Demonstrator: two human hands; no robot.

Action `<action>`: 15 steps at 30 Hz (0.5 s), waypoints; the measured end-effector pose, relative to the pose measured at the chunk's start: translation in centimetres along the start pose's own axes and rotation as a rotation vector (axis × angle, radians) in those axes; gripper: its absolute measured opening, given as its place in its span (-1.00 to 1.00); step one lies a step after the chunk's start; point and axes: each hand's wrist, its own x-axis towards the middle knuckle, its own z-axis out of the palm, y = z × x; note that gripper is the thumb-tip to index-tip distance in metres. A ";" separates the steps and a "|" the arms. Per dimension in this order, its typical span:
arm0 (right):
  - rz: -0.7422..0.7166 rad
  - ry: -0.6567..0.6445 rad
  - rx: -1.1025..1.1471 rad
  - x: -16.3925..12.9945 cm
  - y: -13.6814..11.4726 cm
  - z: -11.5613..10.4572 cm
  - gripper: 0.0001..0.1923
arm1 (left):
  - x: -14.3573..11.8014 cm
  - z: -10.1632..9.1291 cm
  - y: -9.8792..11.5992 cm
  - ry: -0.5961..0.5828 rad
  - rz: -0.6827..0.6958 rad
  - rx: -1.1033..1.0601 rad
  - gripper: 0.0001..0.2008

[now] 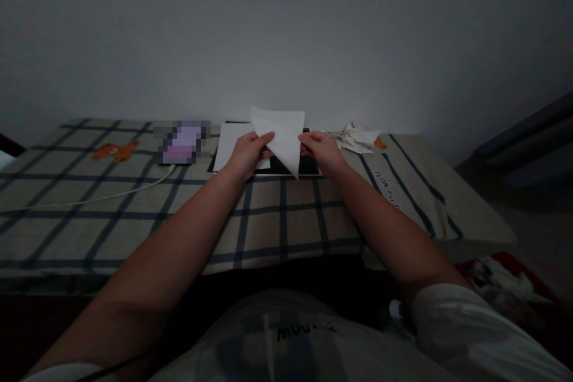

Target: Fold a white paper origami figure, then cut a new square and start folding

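A folded sheet of white paper (284, 131) is held up between both hands, its lower corner pointing down toward me. My left hand (248, 152) pinches its left side, thumb on top and fingers beneath. With thumb and fingertips closed, my right hand (323, 148) grips its right edge. Under the hands lies a dark board or pad (308, 165), partly covered by a flat white sheet (225, 146) on its left. Just right of my right hand sits a heap of cut or torn paper scraps (358, 138).
The table has a checked cloth (268, 221). A phone (182, 142), pixelated, lies left with a white cable (120, 193). Orange pieces (115, 151) lie farther left. A red bin (505, 268) holding crumpled paper stands below right. A grey wall (286, 30) rises behind.
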 end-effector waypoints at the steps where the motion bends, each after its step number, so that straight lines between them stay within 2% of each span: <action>1: 0.001 0.001 -0.007 0.1 0.0 -0.1 -0.90 | 0.1 -0.1 0.0 0.006 0.014 -0.008 -0.76; 5: 0.012 0.010 -0.041 0.4 0.1 -0.4 -0.90 | 0.7 -0.5 0.0 0.064 0.081 -0.043 -0.69; 8: 0.014 0.008 -0.044 0.6 0.2 -0.5 -0.89 | 1.1 -0.8 -0.1 0.094 0.080 -0.072 -0.69; 15: 0.022 0.007 -0.080 0.5 0.0 -0.5 -0.87 | 1.4 -0.8 0.1 0.093 0.071 -0.125 -0.75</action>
